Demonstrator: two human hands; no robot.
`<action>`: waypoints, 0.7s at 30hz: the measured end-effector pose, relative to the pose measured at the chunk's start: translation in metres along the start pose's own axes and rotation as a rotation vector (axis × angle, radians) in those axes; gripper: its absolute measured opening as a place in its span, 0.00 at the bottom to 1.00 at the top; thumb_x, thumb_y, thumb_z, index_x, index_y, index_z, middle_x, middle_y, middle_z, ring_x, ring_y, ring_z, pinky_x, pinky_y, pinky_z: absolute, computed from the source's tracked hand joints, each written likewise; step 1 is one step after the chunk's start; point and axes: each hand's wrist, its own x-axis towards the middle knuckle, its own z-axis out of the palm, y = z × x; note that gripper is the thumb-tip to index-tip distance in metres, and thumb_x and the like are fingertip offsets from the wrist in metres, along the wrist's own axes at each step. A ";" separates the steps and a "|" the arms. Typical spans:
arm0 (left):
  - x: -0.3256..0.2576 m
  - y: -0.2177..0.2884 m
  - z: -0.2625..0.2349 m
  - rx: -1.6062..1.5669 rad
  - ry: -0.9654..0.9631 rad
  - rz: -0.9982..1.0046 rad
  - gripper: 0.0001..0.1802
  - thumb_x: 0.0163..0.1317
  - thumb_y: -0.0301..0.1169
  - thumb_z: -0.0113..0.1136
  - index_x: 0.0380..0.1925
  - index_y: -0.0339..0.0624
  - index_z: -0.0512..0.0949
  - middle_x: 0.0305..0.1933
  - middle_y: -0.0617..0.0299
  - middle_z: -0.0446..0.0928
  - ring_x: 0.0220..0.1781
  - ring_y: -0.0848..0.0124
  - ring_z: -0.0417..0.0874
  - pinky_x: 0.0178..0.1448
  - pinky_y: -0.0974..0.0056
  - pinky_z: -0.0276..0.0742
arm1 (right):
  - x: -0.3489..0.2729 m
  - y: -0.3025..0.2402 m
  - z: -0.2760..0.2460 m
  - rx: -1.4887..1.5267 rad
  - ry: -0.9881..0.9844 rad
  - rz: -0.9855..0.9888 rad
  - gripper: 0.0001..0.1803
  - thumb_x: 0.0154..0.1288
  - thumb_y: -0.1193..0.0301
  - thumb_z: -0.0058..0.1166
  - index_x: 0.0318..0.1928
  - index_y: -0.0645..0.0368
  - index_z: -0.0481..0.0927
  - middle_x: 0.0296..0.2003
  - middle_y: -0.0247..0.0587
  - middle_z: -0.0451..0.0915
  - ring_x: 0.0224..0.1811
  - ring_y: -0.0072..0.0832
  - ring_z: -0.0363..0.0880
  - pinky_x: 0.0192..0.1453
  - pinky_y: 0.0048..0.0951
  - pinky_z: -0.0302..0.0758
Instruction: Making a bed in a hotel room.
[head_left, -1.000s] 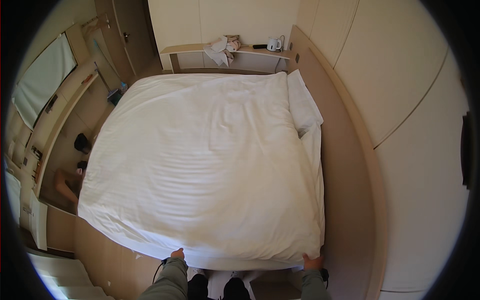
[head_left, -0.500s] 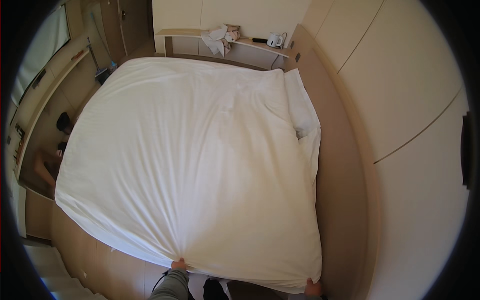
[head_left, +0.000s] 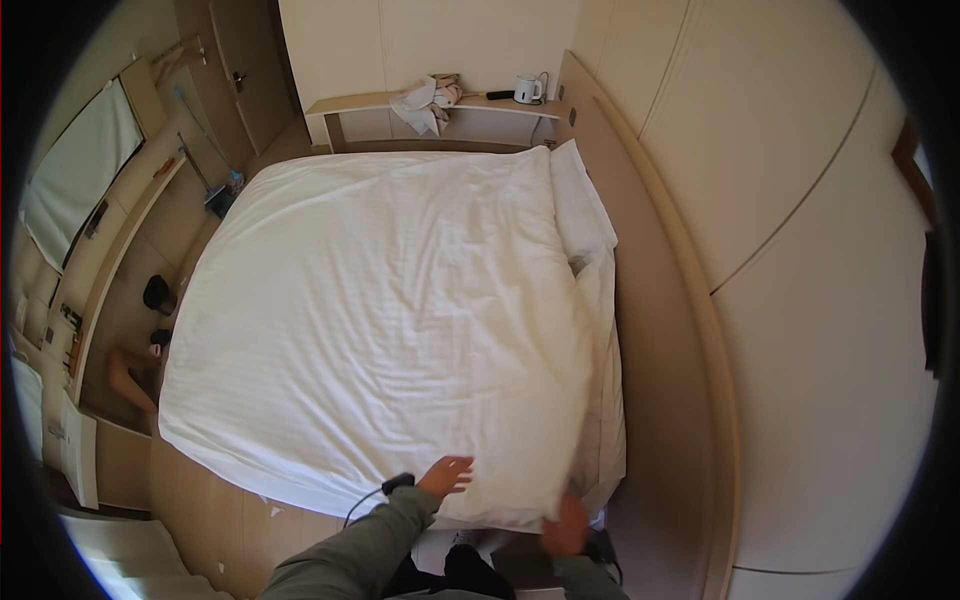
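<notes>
A white duvet (head_left: 360, 320) with soft creases covers most of the bed. My left hand (head_left: 447, 478) hovers over its near edge, fingers apart and holding nothing. At the near right corner of the duvet, my right hand (head_left: 567, 525) is blurred by motion but closed on the duvet's edge. The duvet's right side runs up from that hand, slightly lifted, with a strip of white sheet (head_left: 606, 400) showing beside it. A white pillow (head_left: 583, 210) lies at the far right, partly tucked under the duvet.
A brown headboard (head_left: 660, 380) borders the bed on the right. Along the far wall, a shelf (head_left: 365, 103) bears crumpled cloths (head_left: 430, 103) and a white kettle (head_left: 528, 89). Cleaning tools (head_left: 215, 190) lean at the far left. Someone's bare arm (head_left: 130, 380) shows beyond the bed's left side.
My left hand has let go of the duvet's near edge and moved right and up. My right hand has moved left with the corner. The duvet's pulled folds have slackened.
</notes>
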 end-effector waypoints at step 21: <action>-0.004 -0.022 -0.217 0.687 0.431 0.060 0.19 0.63 0.32 0.55 0.51 0.31 0.74 0.46 0.50 0.80 0.48 0.61 0.80 0.55 0.62 0.72 | -0.033 0.130 0.379 0.616 -0.495 1.128 0.46 0.48 0.50 0.69 0.56 0.75 0.68 0.53 0.60 0.74 0.55 0.44 0.75 0.58 0.34 0.72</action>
